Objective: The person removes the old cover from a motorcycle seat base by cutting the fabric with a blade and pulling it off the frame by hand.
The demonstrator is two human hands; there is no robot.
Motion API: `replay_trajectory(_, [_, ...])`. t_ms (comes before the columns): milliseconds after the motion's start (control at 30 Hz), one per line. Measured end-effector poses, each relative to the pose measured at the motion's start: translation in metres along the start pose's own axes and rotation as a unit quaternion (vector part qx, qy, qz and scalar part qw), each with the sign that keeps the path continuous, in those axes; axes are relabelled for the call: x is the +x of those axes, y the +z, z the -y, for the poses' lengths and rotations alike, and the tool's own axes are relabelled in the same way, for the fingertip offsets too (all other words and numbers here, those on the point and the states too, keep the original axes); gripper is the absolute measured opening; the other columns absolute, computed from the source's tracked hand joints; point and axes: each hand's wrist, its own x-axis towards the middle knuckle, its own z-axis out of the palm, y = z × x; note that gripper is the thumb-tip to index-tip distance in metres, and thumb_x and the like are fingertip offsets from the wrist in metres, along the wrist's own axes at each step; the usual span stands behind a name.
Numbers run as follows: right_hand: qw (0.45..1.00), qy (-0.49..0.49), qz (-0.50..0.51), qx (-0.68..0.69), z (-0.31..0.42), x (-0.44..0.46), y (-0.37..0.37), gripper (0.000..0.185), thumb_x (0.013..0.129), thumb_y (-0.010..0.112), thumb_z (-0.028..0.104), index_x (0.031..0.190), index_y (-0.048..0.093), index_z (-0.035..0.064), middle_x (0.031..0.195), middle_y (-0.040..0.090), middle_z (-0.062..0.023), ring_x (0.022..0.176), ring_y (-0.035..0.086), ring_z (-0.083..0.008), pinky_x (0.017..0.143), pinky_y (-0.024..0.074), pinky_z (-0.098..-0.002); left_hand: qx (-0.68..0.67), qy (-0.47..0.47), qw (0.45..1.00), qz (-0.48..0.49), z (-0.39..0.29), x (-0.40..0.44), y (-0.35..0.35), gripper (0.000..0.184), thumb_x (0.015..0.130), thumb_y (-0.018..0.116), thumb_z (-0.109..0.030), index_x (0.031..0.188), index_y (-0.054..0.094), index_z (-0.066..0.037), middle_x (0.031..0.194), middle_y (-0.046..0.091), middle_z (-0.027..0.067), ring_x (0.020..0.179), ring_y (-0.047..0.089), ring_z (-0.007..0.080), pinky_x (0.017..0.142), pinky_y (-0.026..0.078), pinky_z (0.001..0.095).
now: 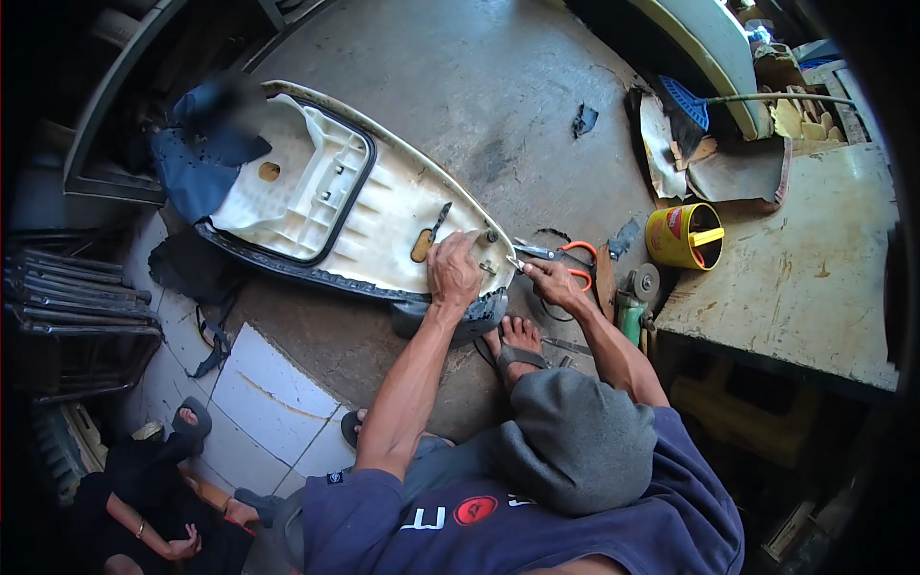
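An upturned motorcycle seat (393, 225) lies on the floor, its white plastic base facing up and dark cover material around the rim. My left hand (453, 271) presses on the base near the narrow end, fingers bent against it. At that end's edge, my right hand (556, 286) is closed around a small tool with a silver tip (517, 263); its handle is hidden in the fingers. Orange-handled scissors (580, 252) lie just beyond the right hand. A dark strip (441, 220) sits on the base beside an oval opening.
An angle grinder (632, 311) and a yellow tub (682, 238) stand right of my arm, beside a worn low table (795, 259). A blue fly swatter (685, 103) rests among scraps. Metal frames (81, 307) are stacked left; another person's hands (182, 544) show lower left.
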Motion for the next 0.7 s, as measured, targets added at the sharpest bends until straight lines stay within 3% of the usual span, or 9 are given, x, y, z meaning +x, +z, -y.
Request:
replay_trajectory(33, [0.995,-0.073,-0.048,-0.055,-0.004,0.001,0.002,0.034,0.099,0.057,0.034,0.113,0.071,0.0065,0.079,0.068,-0.0158,0.073,0.063,-0.0216,0.070,0.0484,-0.0387,-0.010,0.010,1.000,-0.010,0.001,-0.001,0.001,0.038,0.084,0.054,-0.005,0.119,0.070,-0.007,0.119,0.069,0.0167,0.121,0.059,0.0292,0.104,0.039,0.0447])
replay_trajectory(100, [0.976,-0.104,-0.090,-0.169,0.004,-0.008,-0.004,0.034,0.097,0.058,0.036,0.116,0.071,0.0107,0.096,0.071,-0.0214,0.096,0.069,-0.0380,0.083,0.0512,-0.0458,-0.011,0.024,1.000,0.009,0.002,-0.001,0.001,0.042,0.082,0.055,-0.004,0.122,0.067,-0.004,0.119,0.068,0.0175,0.121,0.060,0.0304,0.103,0.040,0.0451])
replay_trajectory(133, [0.978,-0.062,-0.083,-0.182,0.018,-0.022,-0.007,0.037,0.098,0.058,0.036,0.120,0.070,0.0084,0.098,0.073,-0.0203,0.091,0.071,-0.0298,0.082,0.0522,-0.0384,0.009,0.059,0.998,-0.008,-0.007,-0.003,-0.006,0.040,0.084,0.056,-0.006,0.123,0.063,-0.002,0.120,0.066,0.0169,0.119,0.059,0.0314,0.101,0.042,0.0450])
replay_trajectory(233, [0.978,-0.027,-0.153,-0.136,0.001,-0.028,-0.006,0.038,0.098,0.058,0.035,0.121,0.068,0.0069,0.090,0.071,-0.0185,0.084,0.070,-0.0286,0.078,0.0517,-0.0392,0.090,0.238,0.966,-0.053,-0.025,-0.020,-0.020,0.041,0.082,0.062,-0.012,0.121,0.059,-0.002,0.112,0.057,0.0152,0.116,0.054,0.0316,0.100,0.042,0.0466])
replay_trajectory(333, [0.977,-0.016,-0.165,-0.132,-0.029,-0.036,0.000,0.043,0.097,0.058,0.035,0.129,0.063,0.0062,0.088,0.072,-0.0178,0.083,0.070,-0.0266,0.077,0.0517,-0.0387,0.115,0.386,0.892,0.204,-0.027,-0.053,-0.009,0.036,0.089,0.057,-0.022,0.122,0.062,-0.008,0.116,0.057,0.0127,0.122,0.051,0.0288,0.108,0.036,0.0497])
replay_trajectory(367, [0.979,0.006,-0.151,-0.136,-0.033,-0.042,0.003,0.044,0.097,0.058,0.035,0.129,0.063,0.0055,0.088,0.072,-0.0171,0.083,0.070,-0.0263,0.077,0.0517,-0.0386,0.115,0.385,0.893,0.203,-0.021,-0.063,-0.005,0.036,0.089,0.057,-0.022,0.122,0.062,-0.008,0.116,0.057,0.0127,0.122,0.051,0.0288,0.108,0.036,0.0497])
replay_trajectory(433, [0.984,0.032,-0.125,-0.122,-0.029,-0.055,0.007,0.046,0.096,0.059,0.036,0.129,0.063,0.0039,0.087,0.072,-0.0149,0.082,0.070,-0.0241,0.076,0.0520,-0.0378,0.253,0.432,0.847,0.183,-0.012,-0.072,-0.001,0.032,0.091,0.053,-0.026,0.116,0.066,-0.011,0.115,0.058,0.0096,0.123,0.050,0.0277,0.111,0.032,0.0540])
replay_trajectory(567, [0.990,0.029,-0.110,-0.082,-0.026,-0.065,0.015,0.042,0.097,0.060,0.033,0.125,0.064,0.0025,0.081,0.069,-0.0110,0.070,0.066,-0.0175,0.065,0.0507,-0.0345,0.217,0.408,0.848,0.262,-0.013,-0.059,0.010,0.025,0.090,0.054,-0.026,0.102,0.070,-0.011,0.115,0.058,0.0076,0.123,0.050,0.0267,0.109,0.033,0.0527])
replay_trajectory(700, [0.993,0.023,-0.094,-0.065,-0.014,-0.069,0.014,0.039,0.098,0.060,0.029,0.125,0.062,0.0008,0.080,0.067,-0.0089,0.069,0.064,-0.0159,0.062,0.0497,-0.0332,0.206,0.381,0.850,0.299,-0.018,-0.052,0.009,0.025,0.090,0.054,-0.026,0.104,0.069,-0.011,0.116,0.058,0.0081,0.123,0.050,0.0266,0.106,0.036,0.0512])
